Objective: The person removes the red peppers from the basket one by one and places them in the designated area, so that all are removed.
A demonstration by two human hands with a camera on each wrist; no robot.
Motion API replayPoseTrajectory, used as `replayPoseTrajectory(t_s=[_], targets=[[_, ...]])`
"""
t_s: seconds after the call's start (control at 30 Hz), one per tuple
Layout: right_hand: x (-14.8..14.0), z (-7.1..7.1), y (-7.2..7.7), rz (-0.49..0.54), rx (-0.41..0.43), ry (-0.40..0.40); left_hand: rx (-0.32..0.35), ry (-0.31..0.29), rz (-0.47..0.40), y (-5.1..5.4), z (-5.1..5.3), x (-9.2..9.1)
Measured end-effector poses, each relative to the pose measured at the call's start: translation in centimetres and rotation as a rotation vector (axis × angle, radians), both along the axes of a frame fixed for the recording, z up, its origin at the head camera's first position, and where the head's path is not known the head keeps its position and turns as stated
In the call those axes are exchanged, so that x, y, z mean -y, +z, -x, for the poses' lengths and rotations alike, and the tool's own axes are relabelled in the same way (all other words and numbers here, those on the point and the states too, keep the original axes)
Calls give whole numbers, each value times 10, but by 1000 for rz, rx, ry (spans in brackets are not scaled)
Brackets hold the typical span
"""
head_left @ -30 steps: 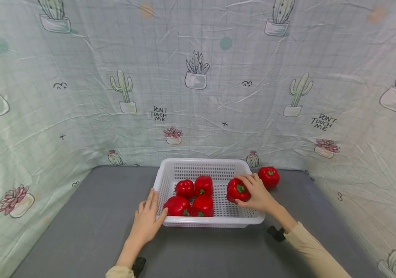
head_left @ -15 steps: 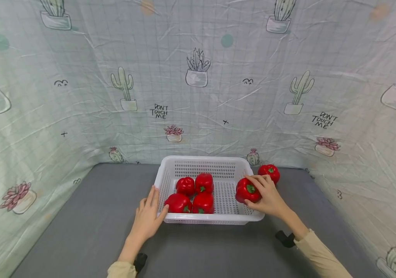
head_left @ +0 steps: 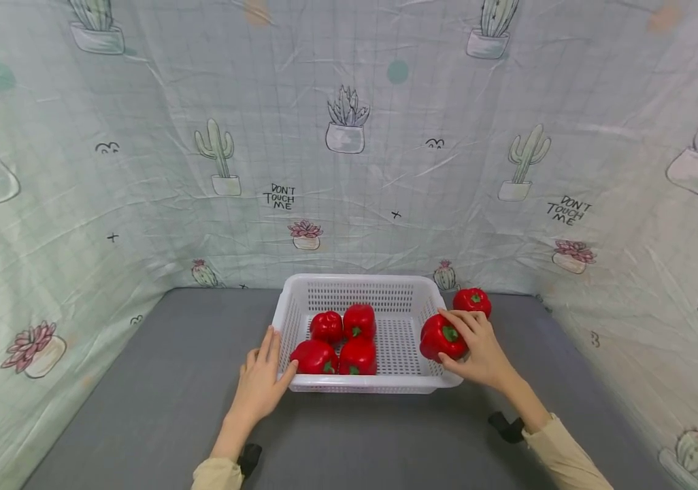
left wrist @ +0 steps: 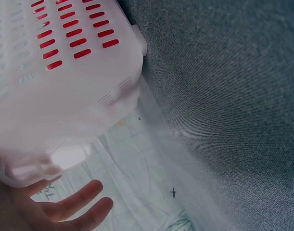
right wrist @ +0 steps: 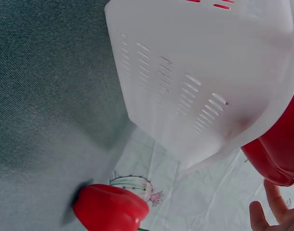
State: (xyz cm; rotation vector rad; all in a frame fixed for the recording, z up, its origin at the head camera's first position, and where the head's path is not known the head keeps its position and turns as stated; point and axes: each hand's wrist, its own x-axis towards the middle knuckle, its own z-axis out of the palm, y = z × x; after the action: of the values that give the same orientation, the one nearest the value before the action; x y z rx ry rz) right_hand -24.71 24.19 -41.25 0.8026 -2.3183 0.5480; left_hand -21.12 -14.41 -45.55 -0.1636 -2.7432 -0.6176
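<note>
My right hand point(head_left: 482, 354) grips a red bell pepper point(head_left: 435, 338) at the right side of the white plastic basket point(head_left: 349, 384). In the right wrist view, that bell pepper point(right wrist: 272, 154) shows just past the basket's rim, partly cut off by the frame. My left hand point(head_left: 257, 381) rests on the basket's front left corner, its fingers lying straight along the rim. Several red bell peppers sit in the basket's left half, among them one nearest the left thumb point(head_left: 314, 357). The left wrist view shows fingers point(left wrist: 84, 197) extended beside the basket's outer wall point(left wrist: 89, 91).
Another red bell pepper point(head_left: 472, 301) stands on the grey table point(head_left: 159, 381) outside the basket, behind the right hand. It also appears low in the right wrist view as a red bell pepper point(right wrist: 110, 207). A cactus-printed sheet point(head_left: 349, 184) hangs around the back and sides.
My right hand has moved rightward with its bell pepper, from over the basket's floor to its right side. My left hand keeps its place on the rim. The view has shifted slightly.
</note>
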Motion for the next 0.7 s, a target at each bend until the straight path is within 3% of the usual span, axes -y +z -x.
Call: replayPoseTrajectory(t_s=[0.3, 0.7], targets=[[-3, -1, 0, 35, 30, 0, -17, -3, -10, -1, 1, 0], [-17, -3, 8, 56, 45, -68, 1, -9, -13, -1, -1, 1]])
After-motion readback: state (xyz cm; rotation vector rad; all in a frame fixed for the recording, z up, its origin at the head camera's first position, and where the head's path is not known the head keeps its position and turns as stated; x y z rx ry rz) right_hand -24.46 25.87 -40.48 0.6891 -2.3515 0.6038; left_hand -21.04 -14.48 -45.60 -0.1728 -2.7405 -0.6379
